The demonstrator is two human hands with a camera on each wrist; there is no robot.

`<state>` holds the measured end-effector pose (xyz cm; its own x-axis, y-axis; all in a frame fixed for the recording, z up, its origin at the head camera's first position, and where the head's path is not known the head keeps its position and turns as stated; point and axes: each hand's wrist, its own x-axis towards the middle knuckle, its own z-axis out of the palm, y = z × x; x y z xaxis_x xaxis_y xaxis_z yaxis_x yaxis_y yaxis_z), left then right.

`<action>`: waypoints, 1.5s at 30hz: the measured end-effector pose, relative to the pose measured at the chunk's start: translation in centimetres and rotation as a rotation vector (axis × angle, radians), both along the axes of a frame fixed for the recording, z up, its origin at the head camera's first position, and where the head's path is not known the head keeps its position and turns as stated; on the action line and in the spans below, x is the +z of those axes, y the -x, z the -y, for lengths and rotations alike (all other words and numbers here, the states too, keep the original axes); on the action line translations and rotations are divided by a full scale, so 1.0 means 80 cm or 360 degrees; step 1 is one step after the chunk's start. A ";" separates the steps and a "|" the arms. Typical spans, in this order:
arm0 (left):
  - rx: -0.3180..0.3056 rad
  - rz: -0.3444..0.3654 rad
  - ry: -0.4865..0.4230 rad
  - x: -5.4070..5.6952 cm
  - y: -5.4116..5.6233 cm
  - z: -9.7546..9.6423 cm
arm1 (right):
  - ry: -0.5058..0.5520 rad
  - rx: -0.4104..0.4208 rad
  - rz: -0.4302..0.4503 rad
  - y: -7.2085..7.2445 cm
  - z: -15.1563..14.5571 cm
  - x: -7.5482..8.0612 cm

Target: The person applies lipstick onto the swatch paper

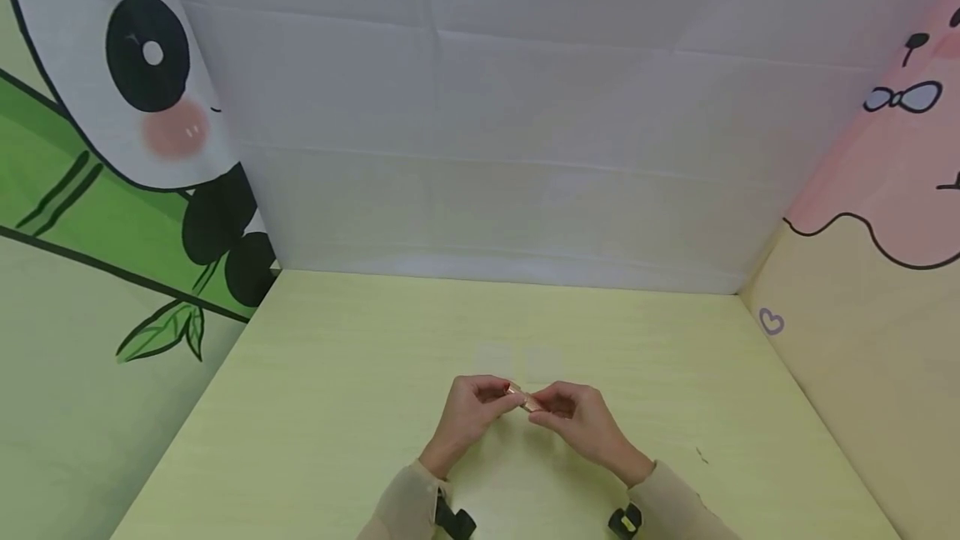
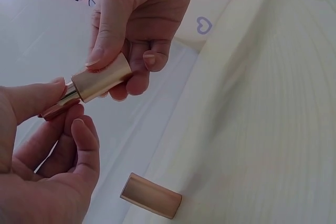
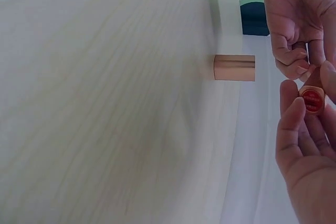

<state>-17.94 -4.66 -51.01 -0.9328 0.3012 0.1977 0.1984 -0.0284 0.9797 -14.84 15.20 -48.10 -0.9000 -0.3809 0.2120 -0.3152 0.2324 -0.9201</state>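
One gold lipstick tube (image 2: 102,80) is held between both hands, raised and aslant above the surface (image 1: 337,407). We see its narrower inner collar (image 2: 69,96) projecting from the body on the left-hand side, with a reddish tint along it; we cannot tell whether this is lipstick or a reflection. The opposite end carries a red disc (image 3: 313,100) within a gold rim.

Left hand (image 1: 467,417): thumb and fingers pinch the inner collar. Right hand (image 1: 588,425): thumb and fingers grip the wider body. We see nothing else in either hand.

The gold cap (image 2: 151,195) is separate from the tube. It appears to stand on end on the surface, apart from both hands. We cannot make it out in the head view.

Status: we judge the uncapping to be complete. Work at the collar appears to be under way, with collar and body joined; we cannot tell whether the collar is being turned, pulled or merely steadied. Closure is outstanding, as the cap is not on the tube.

Further out, we find a black device (image 1: 455,517) at the left wrist and another at the right. A pale cloth backdrop (image 1: 487,107) rises behind the surface, and a small purple heart (image 1: 771,322) marks the right-hand panel.
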 end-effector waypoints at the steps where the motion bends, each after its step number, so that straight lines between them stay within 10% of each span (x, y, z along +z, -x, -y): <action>1: 0.0003 -0.0009 -0.0003 -0.005 0.002 -0.001 | 0.0003 0.0013 -0.0002 0.000 0.000 0.000; 20: -0.0051 -0.0026 -0.0028 -0.009 0.003 -0.001 | -0.0081 0.0157 0.0098 0.019 -0.018 -0.036; 30: -0.0100 -0.0034 -0.0010 0.022 -0.010 -0.001 | -0.0125 0.0253 0.0114 0.021 -0.022 -0.035; 45: -0.0173 -0.0012 -0.0020 0.026 -0.009 0.001 | -0.0052 0.0322 0.0345 0.024 -0.023 -0.038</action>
<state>-17.19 -4.74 -48.91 -0.8933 0.3979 0.2090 0.2010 -0.0622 0.9776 -16.76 17.08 -51.14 -0.8280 -0.5606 0.0077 -0.1547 0.2154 -0.9642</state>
